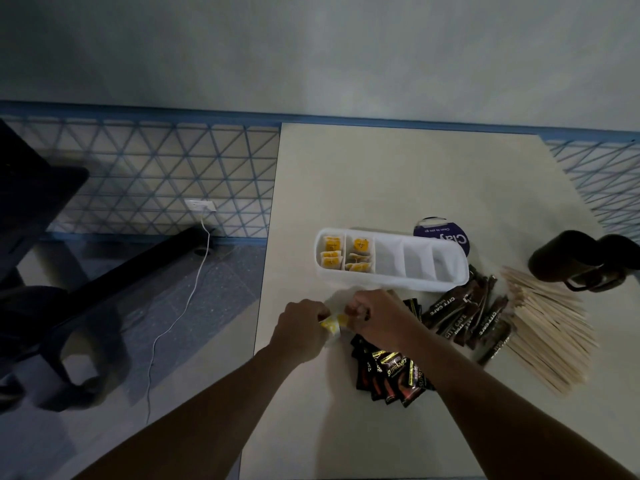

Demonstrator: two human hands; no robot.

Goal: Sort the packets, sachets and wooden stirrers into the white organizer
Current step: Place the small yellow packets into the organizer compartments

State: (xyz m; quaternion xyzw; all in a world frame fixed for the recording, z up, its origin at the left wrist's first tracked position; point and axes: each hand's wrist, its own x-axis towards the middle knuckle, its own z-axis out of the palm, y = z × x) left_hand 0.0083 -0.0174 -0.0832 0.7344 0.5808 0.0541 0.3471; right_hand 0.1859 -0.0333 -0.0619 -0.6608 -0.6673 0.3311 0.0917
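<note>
Head view: 2 bare forearms reach up from the bottom edge over the cream table (pixel 381 174). Nearest, a fanned pile of black sachets (pixel 391 372) lies flat beside the right forearm. Just beyond it the left hand (pixel 301 327) and the right hand (pixel 377 317) meet knuckles-up, fingers on both tightly curled. Between them they pinch a yellow sachet (pixel 332 323), the left at one end, the right at the other; whether it is 1 sachet or several I cannot tell, and the fingertips are hidden under the knuckles. To the right, brown stick packets (pixel 464 317) lie in a loose heap, touching a broad fan of wooden stirrers (pixel 547 327). Farther back sits the white organizer (pixel 391 281), long side toward the person, with 5 compartments; the 2 leftmost hold filed yellow sachets (pixel 346 254). Behind its right end a purple round pack (pixel 450 237) peeks out, and a dark mug (pixel 581 258) stands near the table's right edge.
</note>
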